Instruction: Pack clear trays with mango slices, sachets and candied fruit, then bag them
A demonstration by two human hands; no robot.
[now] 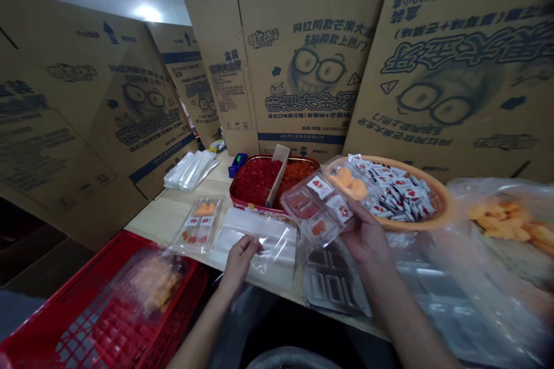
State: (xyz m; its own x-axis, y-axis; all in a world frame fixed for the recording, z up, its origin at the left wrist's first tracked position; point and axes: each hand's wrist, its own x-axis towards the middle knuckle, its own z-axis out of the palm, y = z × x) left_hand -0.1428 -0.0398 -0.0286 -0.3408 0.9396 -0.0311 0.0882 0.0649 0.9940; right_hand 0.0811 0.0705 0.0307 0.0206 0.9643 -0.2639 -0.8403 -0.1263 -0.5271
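Observation:
My right hand (366, 233) grips the side of a clear plastic tray (305, 193), tilted above the table. In its compartments are orange candy pieces (345, 176), white printed sachets (320, 187) and a small red piece (319, 227). My left hand (241, 255) has thumb and fingers pinched at the edge of a clear plastic bag (277, 245) lying on the table. Left of that lies a filled, bagged tray (199, 222). Beneath my right hand are empty clear trays (333, 279).
Behind sits a tub (255, 179) of red and orange bits, split by a cardboard strip (278, 176). An orange basket (441, 199) holds sachets. Orange candies (497, 219) lie in plastic at right. A red crate (26, 334) stands lower left. Cardboard boxes (303, 69) wall the back.

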